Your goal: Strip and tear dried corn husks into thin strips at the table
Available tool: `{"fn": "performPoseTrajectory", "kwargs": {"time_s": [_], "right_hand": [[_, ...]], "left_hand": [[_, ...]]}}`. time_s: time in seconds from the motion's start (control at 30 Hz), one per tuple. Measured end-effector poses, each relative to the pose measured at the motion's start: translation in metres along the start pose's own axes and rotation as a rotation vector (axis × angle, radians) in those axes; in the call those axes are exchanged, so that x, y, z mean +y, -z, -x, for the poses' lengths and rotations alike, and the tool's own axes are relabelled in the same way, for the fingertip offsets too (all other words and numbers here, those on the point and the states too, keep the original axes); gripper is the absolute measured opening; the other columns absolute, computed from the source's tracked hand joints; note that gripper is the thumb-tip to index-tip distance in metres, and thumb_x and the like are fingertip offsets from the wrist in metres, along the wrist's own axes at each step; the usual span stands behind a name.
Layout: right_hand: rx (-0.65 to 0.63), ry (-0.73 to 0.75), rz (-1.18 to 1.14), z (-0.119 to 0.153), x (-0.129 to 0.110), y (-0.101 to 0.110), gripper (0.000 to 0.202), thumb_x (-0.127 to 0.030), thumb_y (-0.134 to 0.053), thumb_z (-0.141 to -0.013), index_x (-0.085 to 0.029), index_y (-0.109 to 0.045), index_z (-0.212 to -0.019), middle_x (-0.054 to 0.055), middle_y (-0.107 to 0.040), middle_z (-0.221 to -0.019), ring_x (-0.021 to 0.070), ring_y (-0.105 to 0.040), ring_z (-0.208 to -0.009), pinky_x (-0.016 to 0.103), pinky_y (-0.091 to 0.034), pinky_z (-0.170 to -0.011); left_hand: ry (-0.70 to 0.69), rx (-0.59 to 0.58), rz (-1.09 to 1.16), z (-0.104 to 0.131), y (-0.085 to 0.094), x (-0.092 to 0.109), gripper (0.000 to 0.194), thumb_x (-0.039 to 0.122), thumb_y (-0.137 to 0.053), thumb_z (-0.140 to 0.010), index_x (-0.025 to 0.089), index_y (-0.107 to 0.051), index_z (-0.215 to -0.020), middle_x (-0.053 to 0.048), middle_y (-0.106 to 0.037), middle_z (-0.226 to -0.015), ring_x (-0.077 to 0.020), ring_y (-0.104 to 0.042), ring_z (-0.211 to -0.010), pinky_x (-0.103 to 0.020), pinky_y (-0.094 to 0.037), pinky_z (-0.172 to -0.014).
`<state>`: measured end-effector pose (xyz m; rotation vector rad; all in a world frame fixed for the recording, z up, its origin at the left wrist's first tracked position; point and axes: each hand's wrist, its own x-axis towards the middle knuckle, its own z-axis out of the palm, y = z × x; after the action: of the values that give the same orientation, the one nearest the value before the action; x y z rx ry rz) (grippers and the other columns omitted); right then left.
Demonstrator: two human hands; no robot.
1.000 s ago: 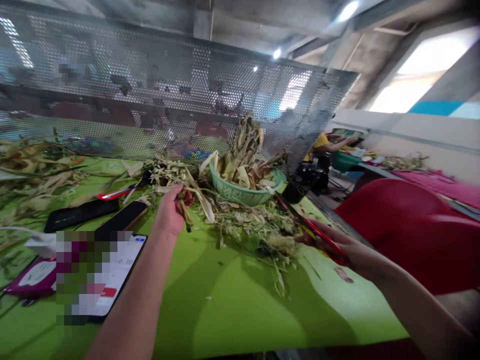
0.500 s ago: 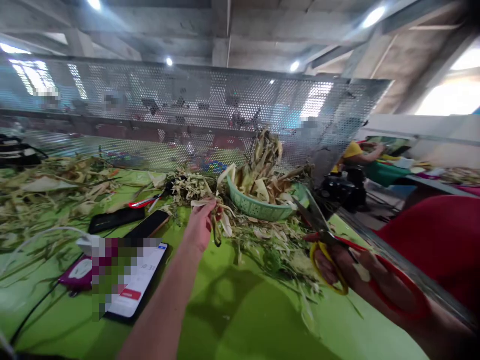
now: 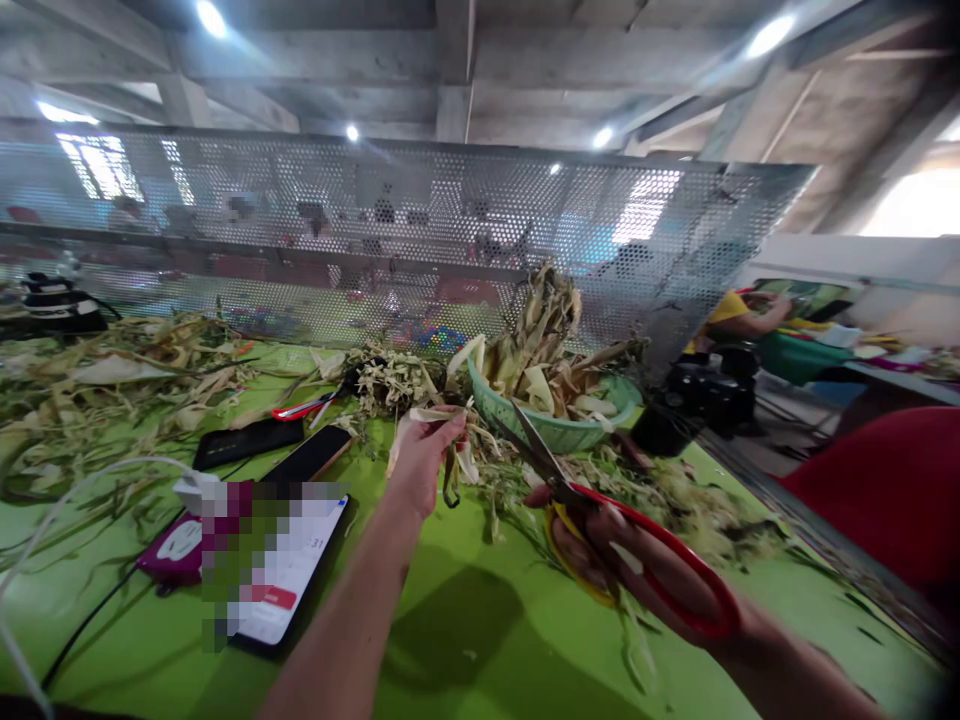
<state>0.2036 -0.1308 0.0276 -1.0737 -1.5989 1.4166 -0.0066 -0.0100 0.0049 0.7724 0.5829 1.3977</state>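
Observation:
Pale, dry plant strips that look like corn husk (image 3: 466,462) are pinched in my left hand (image 3: 429,460), above the green table (image 3: 450,590). One darker strip curls down below the fingers. My right hand (image 3: 600,545) grips scissors (image 3: 551,465) with one red and one yellow handle loop. Their blades are spread and point up and left toward the left hand, apart from the strips. Behind both hands stands a light green plastic basket (image 3: 540,428) holding husks and a bundle of dry leaves.
Husk scraps (image 3: 112,370) are heaped at left, and more scraps lie under the basket. Red-handled scissors (image 3: 300,408), a lit phone (image 3: 289,580), dark phones and a purple power bank (image 3: 180,550) with cables lie left. A perforated metal screen (image 3: 337,240) stands behind; another person's arm (image 3: 757,320) shows at right.
My right hand has brought the scissors left, closer to the left hand, with the blades somewhat nearer together. The left hand keeps its hold; the whole view has shifted slightly.

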Motion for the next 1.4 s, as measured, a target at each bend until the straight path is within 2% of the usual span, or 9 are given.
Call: {"fn": "performPoseTrajectory", "kwargs": {"time_s": [0.13,0.37,0.57,0.83,1.13,1.4], "right_hand": [[-0.038,-0.037,-0.133,0.001,0.002,-0.001,0.044,-0.050,-0.038,-0.093,-0.029,-0.050,-0.129,0.003,-0.045,-0.074,0.0145,-0.040,-0.061,0.029,-0.039,-0.055],[-0.045,-0.046,-0.173,0.000,0.004,0.002,0.043,-0.046,-0.042,-0.093,-0.031,-0.046,-0.133,0.002,-0.047,-0.076,0.0139,-0.044,-0.063,0.027,-0.039,-0.056],[-0.100,-0.033,-0.215,0.000,0.008,0.003,0.042,-0.044,-0.039,-0.095,-0.025,-0.049,-0.131,0.002,-0.046,-0.076,0.0116,-0.042,-0.062,0.024,-0.039,-0.054],[-0.104,-0.030,-0.279,-0.001,0.012,-0.003,0.043,-0.044,-0.040,-0.095,-0.020,-0.050,-0.130,0.002,-0.045,-0.076,0.0116,-0.042,-0.061,0.024,-0.036,-0.053],[-0.067,-0.082,-0.492,-0.008,0.007,-0.008,0.047,-0.049,-0.042,-0.092,-0.019,-0.053,-0.126,0.002,-0.045,-0.073,0.0108,-0.039,-0.058,0.023,-0.034,-0.054],[-0.067,-0.054,-0.490,-0.015,0.006,-0.013,0.047,-0.049,-0.042,-0.092,-0.017,-0.055,-0.123,0.001,-0.043,-0.072,0.0096,-0.037,-0.056,0.023,-0.031,-0.052]], "left_hand": [[0.006,-0.018,0.003,0.000,0.000,-0.002,0.027,0.028,-0.080,-0.062,0.016,-0.068,-0.083,-0.002,-0.067,-0.077,-0.0088,-0.058,-0.063,-0.020,-0.047,-0.059],[0.050,-0.094,0.050,0.002,-0.001,-0.004,0.028,0.027,-0.080,-0.063,0.017,-0.071,-0.087,-0.002,-0.067,-0.078,-0.0086,-0.058,-0.064,-0.020,-0.048,-0.060],[0.096,-0.126,0.060,0.005,-0.003,0.000,0.034,0.026,-0.080,-0.063,0.015,-0.072,-0.094,-0.003,-0.067,-0.079,-0.0080,-0.057,-0.065,-0.020,-0.049,-0.062],[0.143,-0.217,0.056,0.009,-0.004,0.002,0.035,0.022,-0.079,-0.066,0.015,-0.072,-0.099,-0.003,-0.068,-0.084,-0.0073,-0.058,-0.065,-0.020,-0.048,-0.065],[0.147,-0.263,0.026,0.011,-0.007,0.003,0.046,0.024,-0.080,-0.064,0.019,-0.069,-0.109,-0.003,-0.069,-0.090,-0.0054,-0.056,-0.065,-0.019,-0.047,-0.066],[0.132,-0.288,-0.036,0.010,-0.006,-0.001,0.049,0.026,-0.079,-0.065,0.018,-0.068,-0.112,-0.006,-0.069,-0.100,-0.0080,-0.058,-0.074,-0.020,-0.047,-0.069]]}}
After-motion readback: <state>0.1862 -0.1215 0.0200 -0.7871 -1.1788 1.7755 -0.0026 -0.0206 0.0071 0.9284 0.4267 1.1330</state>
